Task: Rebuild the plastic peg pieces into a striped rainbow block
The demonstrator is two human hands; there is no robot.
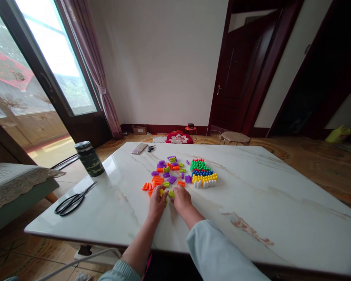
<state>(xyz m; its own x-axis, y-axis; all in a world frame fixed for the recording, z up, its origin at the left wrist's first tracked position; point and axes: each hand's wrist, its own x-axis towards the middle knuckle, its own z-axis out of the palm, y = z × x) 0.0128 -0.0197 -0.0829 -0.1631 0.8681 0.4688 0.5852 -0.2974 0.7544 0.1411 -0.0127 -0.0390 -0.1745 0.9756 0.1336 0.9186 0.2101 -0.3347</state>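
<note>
Near the front of the pile on the table, my left hand (pixel 156 202) curls its fingers around small lime-green plastic pieces, partly covered by the fingers. Close beside it, my right hand (pixel 182 200) pinches a lime-green plastic piece (pixel 171 194) between thumb and fingers. Loose orange pieces (pixel 158 179) and purple pieces (pixel 172 180) lie just beyond the hands. To the right, small pegs stand in close rows by colour: green pegs (pixel 197 166), blue pegs (pixel 201 172), yellow pegs (pixel 204 179) and white pegs (pixel 205 184), with some red ones at the back.
Black-handled scissors (pixel 73 202) lie on the marble-patterned table (pixel 269 195) at left. A camouflage-patterned flask (pixel 89 159) stands behind them on the left edge. A phone (pixel 139 148) and keys (pixel 151 148) rest at the far edge. A round stool (pixel 234 137) is beyond the table.
</note>
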